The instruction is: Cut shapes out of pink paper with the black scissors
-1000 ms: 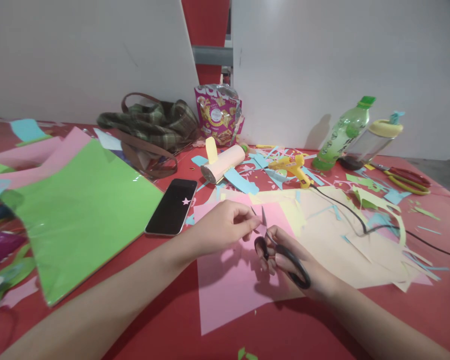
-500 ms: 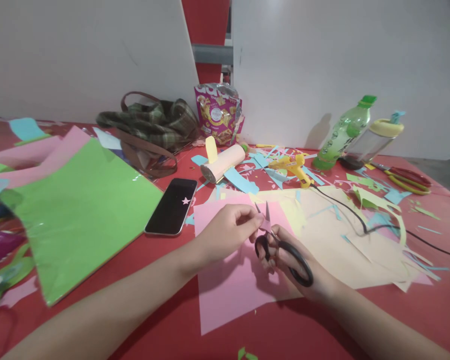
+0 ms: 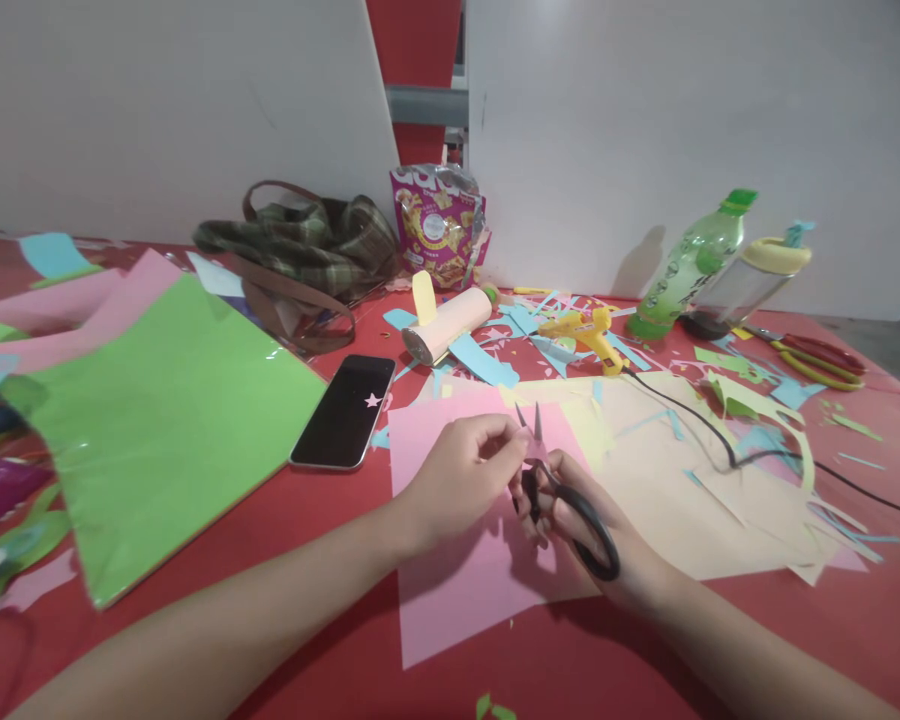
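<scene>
My right hand (image 3: 570, 505) grips black-handled scissors (image 3: 596, 535), their blades pointing away from me and slightly parted. Between thumb and fingers, my left hand (image 3: 469, 470) pinches a small piece of pink paper (image 3: 534, 449) at the blades; its exact outline is too small to make out. Both hands are held above a pink sheet (image 3: 450, 610) on the red table. Left of them lies a black phone (image 3: 341, 420) with a tiny pink paper star (image 3: 373, 401) on its screen.
A paper-covered tube (image 3: 450, 325) with yellow and blue flaps lies beyond my hands. Right of it are a yellow glue gun (image 3: 589, 335) with a black cord, a green bottle (image 3: 694, 265) and red-yellow scissors (image 3: 817, 360). A green sheet (image 3: 165, 420) spreads at left.
The scissor handles have drawn closer together, and my right hand has turned slightly. My left hand still pinches the pink paper in nearly the same spot.
</scene>
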Action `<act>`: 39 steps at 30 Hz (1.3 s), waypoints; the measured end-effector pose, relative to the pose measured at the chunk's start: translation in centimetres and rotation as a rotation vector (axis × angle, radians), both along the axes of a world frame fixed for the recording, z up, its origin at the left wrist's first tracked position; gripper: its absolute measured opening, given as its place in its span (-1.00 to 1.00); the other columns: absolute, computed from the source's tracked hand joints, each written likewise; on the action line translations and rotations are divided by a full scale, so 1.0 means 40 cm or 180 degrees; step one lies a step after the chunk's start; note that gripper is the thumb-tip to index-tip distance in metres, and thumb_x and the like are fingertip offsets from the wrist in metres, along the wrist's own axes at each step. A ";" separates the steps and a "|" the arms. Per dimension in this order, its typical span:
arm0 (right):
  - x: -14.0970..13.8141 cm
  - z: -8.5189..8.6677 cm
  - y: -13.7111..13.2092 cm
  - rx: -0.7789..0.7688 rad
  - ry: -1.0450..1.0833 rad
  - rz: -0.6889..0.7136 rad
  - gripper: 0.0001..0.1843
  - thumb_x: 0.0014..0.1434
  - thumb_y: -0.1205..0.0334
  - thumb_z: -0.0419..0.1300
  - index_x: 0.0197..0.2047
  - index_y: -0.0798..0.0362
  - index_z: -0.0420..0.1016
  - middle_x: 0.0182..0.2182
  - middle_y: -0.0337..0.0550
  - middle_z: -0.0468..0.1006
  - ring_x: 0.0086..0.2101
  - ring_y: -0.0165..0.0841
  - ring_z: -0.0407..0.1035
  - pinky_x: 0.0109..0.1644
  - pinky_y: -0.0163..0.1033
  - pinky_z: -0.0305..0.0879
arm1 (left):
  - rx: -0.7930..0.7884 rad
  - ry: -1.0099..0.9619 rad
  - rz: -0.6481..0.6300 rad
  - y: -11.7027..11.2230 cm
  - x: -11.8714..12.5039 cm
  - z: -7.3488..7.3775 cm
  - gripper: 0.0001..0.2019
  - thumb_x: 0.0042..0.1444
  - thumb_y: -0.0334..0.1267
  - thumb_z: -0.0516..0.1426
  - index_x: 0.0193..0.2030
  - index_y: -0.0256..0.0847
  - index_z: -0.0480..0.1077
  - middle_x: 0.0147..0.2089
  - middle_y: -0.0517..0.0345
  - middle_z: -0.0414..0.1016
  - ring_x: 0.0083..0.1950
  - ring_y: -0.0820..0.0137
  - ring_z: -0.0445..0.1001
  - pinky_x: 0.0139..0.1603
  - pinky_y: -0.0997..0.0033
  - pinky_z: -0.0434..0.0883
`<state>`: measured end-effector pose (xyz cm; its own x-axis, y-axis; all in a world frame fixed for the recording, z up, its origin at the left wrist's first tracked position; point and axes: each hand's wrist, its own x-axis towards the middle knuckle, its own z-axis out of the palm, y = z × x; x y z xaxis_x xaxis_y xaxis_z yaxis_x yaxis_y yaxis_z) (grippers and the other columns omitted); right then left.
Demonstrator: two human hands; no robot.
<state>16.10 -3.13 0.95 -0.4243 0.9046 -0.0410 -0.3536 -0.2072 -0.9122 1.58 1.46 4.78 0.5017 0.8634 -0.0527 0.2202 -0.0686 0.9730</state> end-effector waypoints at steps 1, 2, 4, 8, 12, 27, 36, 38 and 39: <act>-0.001 0.001 -0.001 0.0002 -0.0013 -0.0010 -0.76 0.03 0.11 0.10 -0.36 0.02 0.08 -0.41 -0.23 0.23 -0.51 -0.48 0.17 -0.42 -0.31 0.11 | -0.0018 -0.0028 0.0005 -0.002 0.001 -0.001 -0.75 0.08 -0.25 -0.12 -0.58 -0.25 0.14 -0.60 0.27 0.22 -0.53 0.53 0.28 -0.48 0.52 0.26; -0.001 0.002 -0.002 -0.0005 -0.0033 -0.0019 -0.76 0.03 0.11 0.10 -0.36 0.02 0.08 -0.41 -0.24 0.23 -0.51 -0.48 0.17 -0.42 -0.31 0.11 | -0.0029 -0.0056 0.0012 -0.004 0.002 -0.001 -0.74 0.08 -0.25 -0.12 -0.59 -0.25 0.13 -0.60 0.28 0.21 -0.54 0.53 0.28 -0.48 0.52 0.26; -0.002 0.001 -0.004 -0.0034 -0.0080 -0.0053 -0.75 0.03 0.11 0.10 -0.36 0.01 0.08 -0.44 -0.25 0.24 -0.51 -0.48 0.18 -0.43 -0.32 0.11 | -0.0038 -0.0115 0.0024 -0.006 0.004 -0.002 -0.73 0.09 -0.24 -0.12 -0.60 -0.25 0.12 -0.60 0.28 0.20 -0.55 0.54 0.28 -0.48 0.51 0.26; -0.003 -0.004 -0.006 -0.0089 -0.0201 -0.0095 -0.74 0.03 0.10 0.10 -0.35 0.02 0.07 -0.45 -0.25 0.27 -0.51 -0.48 0.21 -0.42 -0.31 0.12 | -0.0109 -0.0249 0.0055 -0.010 0.008 -0.003 -0.72 0.09 -0.23 -0.12 -0.61 -0.25 0.12 -0.62 0.29 0.19 -0.57 0.55 0.28 -0.51 0.53 0.26; -0.005 -0.006 -0.006 -0.0081 -0.0290 -0.0170 -0.73 0.02 0.09 0.11 -0.36 0.01 0.08 -0.43 -0.24 0.29 -0.52 -0.48 0.21 -0.41 -0.31 0.13 | -0.0134 -0.0264 0.0125 -0.013 0.010 -0.002 -0.73 0.08 -0.23 -0.11 -0.60 -0.24 0.12 -0.63 0.29 0.21 -0.57 0.55 0.27 -0.51 0.53 0.26; -0.009 -0.008 -0.008 0.0092 -0.0218 -0.0220 -0.80 0.06 0.12 0.07 -0.32 0.00 0.10 -0.43 -0.25 0.25 -0.49 -0.47 0.20 -0.39 -0.30 0.16 | -0.0222 -0.0363 0.0079 -0.017 0.014 -0.008 -0.73 0.09 -0.23 -0.10 -0.60 -0.24 0.14 -0.64 0.29 0.25 -0.56 0.54 0.29 -0.49 0.52 0.24; -0.009 -0.006 -0.009 0.0083 -0.0223 -0.0221 -0.79 0.05 0.13 0.09 -0.35 0.01 0.11 -0.42 -0.26 0.25 -0.50 -0.49 0.21 -0.41 -0.32 0.16 | -0.0264 -0.0407 0.0147 -0.019 0.014 -0.010 -0.72 0.09 -0.23 -0.10 -0.61 -0.25 0.13 -0.65 0.29 0.23 -0.57 0.55 0.29 -0.52 0.54 0.23; -0.006 -0.011 -0.010 0.0109 -0.0135 -0.0214 -0.82 0.05 0.15 0.09 -0.33 0.00 0.13 -0.40 -0.25 0.26 -0.48 -0.48 0.22 -0.39 -0.32 0.17 | -0.0271 -0.0437 0.0138 -0.021 0.015 -0.010 -0.72 0.09 -0.24 -0.10 -0.61 -0.26 0.13 -0.64 0.29 0.24 -0.57 0.55 0.29 -0.51 0.54 0.24; -0.005 -0.015 -0.010 0.0123 -0.0073 -0.0218 -0.82 0.05 0.16 0.09 -0.31 -0.01 0.15 -0.39 -0.25 0.26 -0.46 -0.47 0.22 -0.39 -0.32 0.18 | -0.0275 -0.0449 0.0130 -0.021 0.015 -0.010 -0.72 0.09 -0.25 -0.09 -0.61 -0.26 0.13 -0.64 0.29 0.24 -0.56 0.55 0.29 -0.51 0.54 0.24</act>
<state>15.92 -3.55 0.36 -0.3607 0.9326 -0.0144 -0.3446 -0.1476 -0.9271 2.17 0.61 4.39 0.4739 0.8786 -0.0592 0.0820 0.0229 0.9964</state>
